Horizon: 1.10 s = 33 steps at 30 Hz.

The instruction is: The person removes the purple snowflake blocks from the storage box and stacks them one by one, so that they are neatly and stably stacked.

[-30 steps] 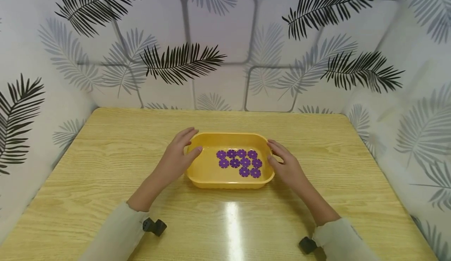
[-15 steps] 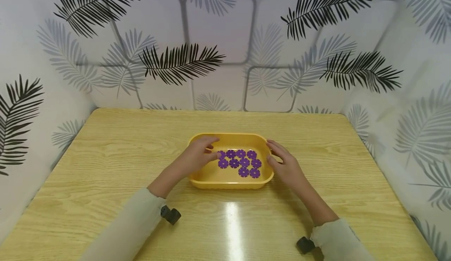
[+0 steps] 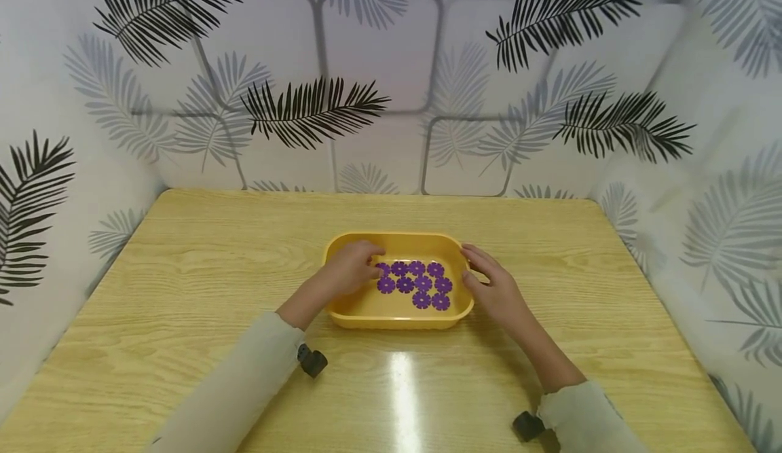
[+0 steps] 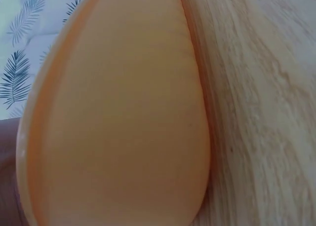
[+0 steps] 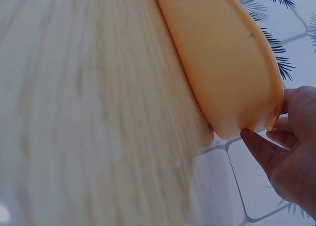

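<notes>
A yellow plastic tray (image 3: 400, 320) rests on the table with several purple snowflake discs (image 3: 422, 283) lying flat in it. My left hand (image 3: 351, 267) reaches over the tray's left end, thumb and index finger apart at the upper left disc (image 3: 383, 269), which they partly cover. Its other fingers are hidden. At the opposite end, my right hand (image 3: 499, 290) holds the tray's rim. In the right wrist view, the thumb (image 5: 254, 142) touches the tray's outer wall (image 5: 222, 58) while other fingers go behind the rim. Mostly tray wall (image 4: 123, 107) fills the left wrist view.
The wood-grain table (image 3: 201, 249) extends around the tray on all sides. Walls with a leaf-patterned covering (image 3: 379, 154) stand behind it and to both sides. Small black devices (image 3: 313, 362) sit on both wrists.
My left hand has left the tray's left rim and moved right and inward to the upper left disc, its thumb and index finger drawing closer together. My right hand stays at the rim.
</notes>
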### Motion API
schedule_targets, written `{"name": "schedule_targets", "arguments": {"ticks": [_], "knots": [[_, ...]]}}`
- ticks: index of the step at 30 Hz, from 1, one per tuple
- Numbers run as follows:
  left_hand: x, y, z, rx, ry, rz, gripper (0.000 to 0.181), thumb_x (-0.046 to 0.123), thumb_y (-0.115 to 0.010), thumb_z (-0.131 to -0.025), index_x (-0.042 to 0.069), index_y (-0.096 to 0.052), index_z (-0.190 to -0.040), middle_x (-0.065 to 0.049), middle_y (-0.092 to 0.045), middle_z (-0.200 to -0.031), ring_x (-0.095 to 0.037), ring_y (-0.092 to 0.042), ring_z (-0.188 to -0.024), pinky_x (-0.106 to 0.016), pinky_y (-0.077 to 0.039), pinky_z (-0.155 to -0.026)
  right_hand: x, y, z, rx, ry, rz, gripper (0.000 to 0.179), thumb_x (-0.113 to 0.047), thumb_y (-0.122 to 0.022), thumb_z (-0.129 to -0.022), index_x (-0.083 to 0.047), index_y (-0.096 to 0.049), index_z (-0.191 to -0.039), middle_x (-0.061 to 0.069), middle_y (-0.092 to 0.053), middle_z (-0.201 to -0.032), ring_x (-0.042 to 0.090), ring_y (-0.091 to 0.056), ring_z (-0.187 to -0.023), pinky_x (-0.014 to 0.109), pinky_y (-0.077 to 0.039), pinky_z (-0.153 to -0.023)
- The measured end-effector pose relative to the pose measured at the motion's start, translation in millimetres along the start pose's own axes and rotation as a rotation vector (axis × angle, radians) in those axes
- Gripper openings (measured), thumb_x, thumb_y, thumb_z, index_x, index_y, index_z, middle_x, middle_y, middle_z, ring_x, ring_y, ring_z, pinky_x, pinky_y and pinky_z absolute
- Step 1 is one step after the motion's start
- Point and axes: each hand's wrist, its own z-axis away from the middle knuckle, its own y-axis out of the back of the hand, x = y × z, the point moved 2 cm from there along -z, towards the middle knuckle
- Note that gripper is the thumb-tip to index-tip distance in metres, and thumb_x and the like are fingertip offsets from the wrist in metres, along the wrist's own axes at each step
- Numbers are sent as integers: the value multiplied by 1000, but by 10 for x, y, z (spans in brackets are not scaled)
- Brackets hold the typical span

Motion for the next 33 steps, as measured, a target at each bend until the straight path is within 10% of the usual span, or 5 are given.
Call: {"name": "schedule_targets", "arguments": {"ticks": [10,26,33], "knots": [[-43,-54,-67,5,24,8,25,0,-64,-95,1,-70,-118,-8,-64,-94,-20,-54,-87,-35,-48,-85,-14,-4,0,3,11,10,47,-16,-55,-104,-7,-48,-150,9,-38,-161,39,-47,-138,51,-46,-106],[-50,-118,-144,26,11,-47,18,3,-66,-95,1,-74,-111,-11,-71,-107,-22,-61,-95,-39,-52,-96,32,-1,3,8,14,13,47,-15,-55,-104,-7,-47,-150,9,-37,-161,39,-46,-138,52,-47,-105],[-43,-118,-141,20,-9,-47,7,4,-69,-94,1,-73,-99,-7,-65,-89,-19,-54,-83,-34,-48,-81,2,-5,-4,9,11,0,47,-14,-55,-103,-6,-48,-149,9,-38,-161,40,-47,-138,51,-47,-104]]}}
